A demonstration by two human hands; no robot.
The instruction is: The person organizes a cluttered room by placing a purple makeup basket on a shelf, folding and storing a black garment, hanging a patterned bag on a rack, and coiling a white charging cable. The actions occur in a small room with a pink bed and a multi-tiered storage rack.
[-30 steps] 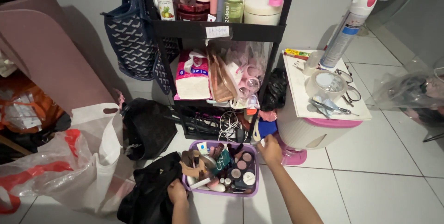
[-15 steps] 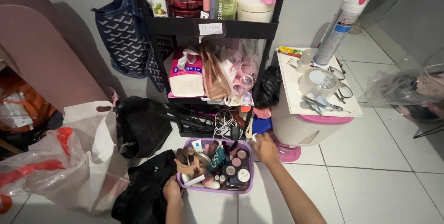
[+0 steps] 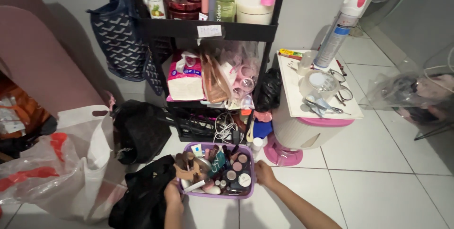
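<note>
A purple plastic basket (image 3: pixel 252 186) full of makeup compacts, brushes and tubes sits on the white tiled floor in front of a black shelf cart (image 3: pixel 213 31). My left hand (image 3: pixel 172 192) grips the basket's left near corner. My right hand (image 3: pixel 264 172) holds its right rim. A black bag (image 3: pixel 144 196) lies against the basket's left side, partly under my left wrist.
The cart's shelves hold bottles, jars, a tissue pack (image 3: pixel 184 77) and cables. A white and pink bin (image 3: pixel 302 129) with a board, tape roll (image 3: pixel 320 83) and spray can (image 3: pixel 336 28) stands right. White plastic bags (image 3: pixel 71 162) and another black bag (image 3: pixel 139 129) lie left.
My right hand has drawn back from the floor by the cart's foot to the basket's right rim. The view has shifted slightly right and down. My left hand stays at the basket's corner.
</note>
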